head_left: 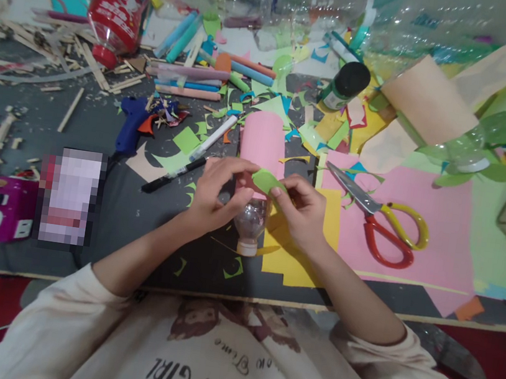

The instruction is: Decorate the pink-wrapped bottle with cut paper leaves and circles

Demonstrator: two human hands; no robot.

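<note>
A small green paper oval (266, 182) is pinched between the thumb and fingers of my right hand (301, 212). My left hand (220, 192) is beside it, its index fingertip at the oval's left edge and its thumb apart below. Beneath both hands a clear plastic bottle (251, 217) lies on the table, its white cap towards me. Pink paper (264, 138) is wrapped around the bottle's body. My hands partly cover the middle of the bottle.
Scissors (375, 210) with red and yellow handles rest on pink paper (443, 241) at right. Leftward lie a black pen (173, 175), a blue glue gun (131, 125) and a purple box (2, 211). Markers (193, 77), paper scraps and a red-labelled bottle (117, 13) are farther back.
</note>
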